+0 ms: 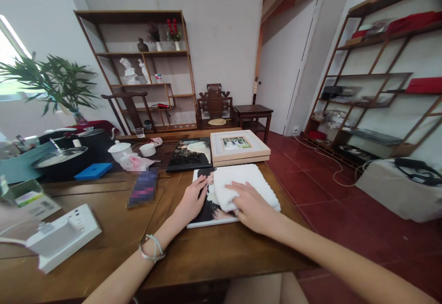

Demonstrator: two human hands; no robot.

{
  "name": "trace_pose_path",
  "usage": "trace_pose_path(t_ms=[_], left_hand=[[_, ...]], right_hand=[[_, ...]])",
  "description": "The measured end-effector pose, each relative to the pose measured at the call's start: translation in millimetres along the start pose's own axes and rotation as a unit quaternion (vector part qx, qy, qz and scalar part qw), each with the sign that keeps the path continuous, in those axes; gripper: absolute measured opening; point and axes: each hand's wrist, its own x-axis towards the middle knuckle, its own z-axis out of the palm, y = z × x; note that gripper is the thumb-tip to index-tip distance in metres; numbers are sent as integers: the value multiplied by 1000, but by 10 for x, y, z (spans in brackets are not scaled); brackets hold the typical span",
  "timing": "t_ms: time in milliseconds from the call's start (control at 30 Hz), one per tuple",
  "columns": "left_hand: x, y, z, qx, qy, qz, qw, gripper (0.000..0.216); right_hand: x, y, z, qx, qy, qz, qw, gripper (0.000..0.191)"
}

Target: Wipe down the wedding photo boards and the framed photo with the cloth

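Observation:
A photo panel [206,213] with white edges lies flat on the wooden table in front of me. Its picture shows a dark-haired figure in white. My left hand [192,199] rests on the panel's left side, fingers stretched out and nothing held. A folded white towel [253,180] covers the right part of the panel. My right hand [254,206] grips the towel's near left corner and presses it onto the picture; the thumb is mostly hidden. Just behind are a dark photo panel [189,153] and a light wooden box frame [241,159] with a small photo.
On the left of the table [186,258] stand a white power strip [69,237], a blue box [93,171], a black pan [62,166] and a white teapot [119,149]. The table's right edge drops to a red tiled floor [324,203]. Shelves stand behind.

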Motion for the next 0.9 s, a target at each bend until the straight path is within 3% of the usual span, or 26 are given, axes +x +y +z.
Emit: trace_pose_path(t_ms=[100, 200, 567, 667, 900], left_hand=[[-2, 3, 2, 5, 3, -3, 1000, 35], [-7, 4, 14, 11, 6, -10, 1000, 36], [-16, 13, 16, 7, 0, -22, 1000, 35], [-11, 16, 10, 7, -8, -21, 1000, 36], [8, 15, -6, 1, -17, -7, 1000, 37]], right_hand=[[254, 176, 37, -11, 14, 10, 1000, 34], [309, 194, 51, -13, 24, 19, 999, 34], [-451, -443, 42, 2, -32, -39, 999, 23], [-321, -397, 17, 6, -29, -27, 999, 27], [364, -73, 32, -31, -14, 2, 999, 30]])
